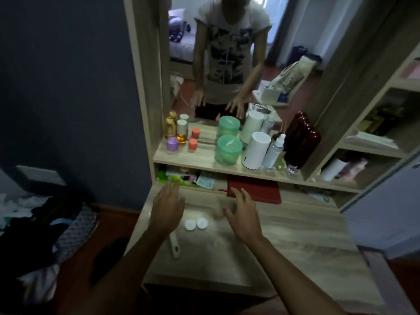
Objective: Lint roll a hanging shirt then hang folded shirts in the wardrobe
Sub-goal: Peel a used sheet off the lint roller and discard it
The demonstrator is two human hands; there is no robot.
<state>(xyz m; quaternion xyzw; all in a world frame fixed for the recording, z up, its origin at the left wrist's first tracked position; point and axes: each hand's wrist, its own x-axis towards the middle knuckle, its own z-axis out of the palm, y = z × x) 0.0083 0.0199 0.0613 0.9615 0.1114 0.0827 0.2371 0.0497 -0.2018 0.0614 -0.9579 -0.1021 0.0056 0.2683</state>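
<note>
Left hand (167, 209) partly hides white handle (174, 245); blurred.

Two white round lids (195, 224) on the wooden table (284, 242) between both hands, green jar (228, 150) on shelf beyond them, red pouch (255, 188) just beyond the right hand

The counter (295, 226) is pale matt wood grain. The green tub (228, 150) looks like translucent plastic, and the dark red bottle (303, 142) is glossy. The white cylinder (255, 150) is smooth and matt.
</note>
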